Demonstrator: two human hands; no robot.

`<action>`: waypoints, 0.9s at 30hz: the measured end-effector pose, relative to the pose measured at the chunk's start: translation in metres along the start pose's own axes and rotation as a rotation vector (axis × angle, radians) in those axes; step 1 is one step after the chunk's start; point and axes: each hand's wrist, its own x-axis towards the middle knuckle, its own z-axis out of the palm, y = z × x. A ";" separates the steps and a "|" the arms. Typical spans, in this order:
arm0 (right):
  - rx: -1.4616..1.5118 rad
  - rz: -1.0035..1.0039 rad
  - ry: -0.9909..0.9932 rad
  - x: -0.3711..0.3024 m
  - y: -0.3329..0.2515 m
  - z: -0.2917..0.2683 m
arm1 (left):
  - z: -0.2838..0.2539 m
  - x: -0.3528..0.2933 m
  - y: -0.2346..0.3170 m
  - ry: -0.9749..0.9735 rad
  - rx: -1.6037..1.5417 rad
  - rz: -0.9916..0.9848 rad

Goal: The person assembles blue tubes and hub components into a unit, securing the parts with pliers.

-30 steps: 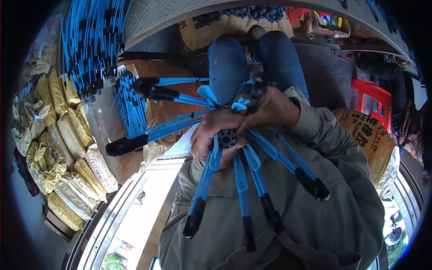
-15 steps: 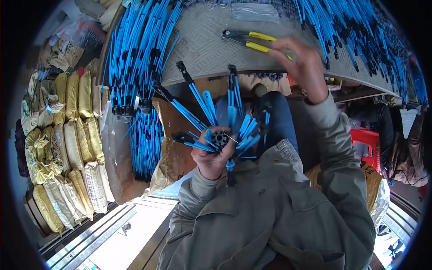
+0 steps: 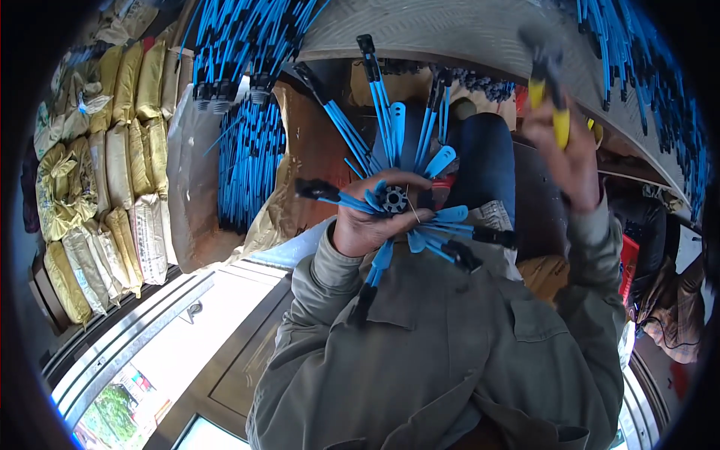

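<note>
"Wrapped round a black slotted hub [image 3: 394, 199], my left hand [image 3: 366, 223] held it just in front of my jacket [image 3: 450, 322], with the hub's round end facing up."

"And what stuck out around it?"

"Blue plastic arms [image 3: 441, 160] with black ends, splayed on all sides of my fist. One thin wire [image 3: 410, 204] crossed the hub's edge, near my thumb."

"How about the other hand?"

"Right hand [image 3: 570, 154] clasped some yellow-handled pliers [image 3: 536, 94], up by the edge of the worktable [image 3: 442, 34], well apart from the hub. They were blurred, so I couldn't tell how their jaws stood."

"What lay about you?"

"More such arms: a left bundle [image 3: 225, 45] jutted over the table's edge, and a right bundle [image 3: 637, 82] lay at the far side. Below the left one, a blue stack [image 3: 251, 161] stood beside brown paper [image 3: 304, 142]. Farther left, yellowish sacks [image 3: 120, 169] were piled in rows."
</note>
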 end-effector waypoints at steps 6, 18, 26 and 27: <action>-0.762 -0.332 0.043 -0.004 -0.053 0.017 | 0.003 -0.007 -0.003 -0.010 0.119 0.119; -0.931 -0.328 0.126 -0.029 -0.057 0.052 | 0.010 -0.015 -0.003 0.067 0.139 0.172; -0.975 -0.398 0.172 -0.025 -0.058 0.048 | 0.006 -0.012 0.003 0.024 0.212 0.163; -1.039 -0.483 0.192 -0.021 -0.058 0.046 | 0.005 -0.012 0.003 0.009 0.229 0.175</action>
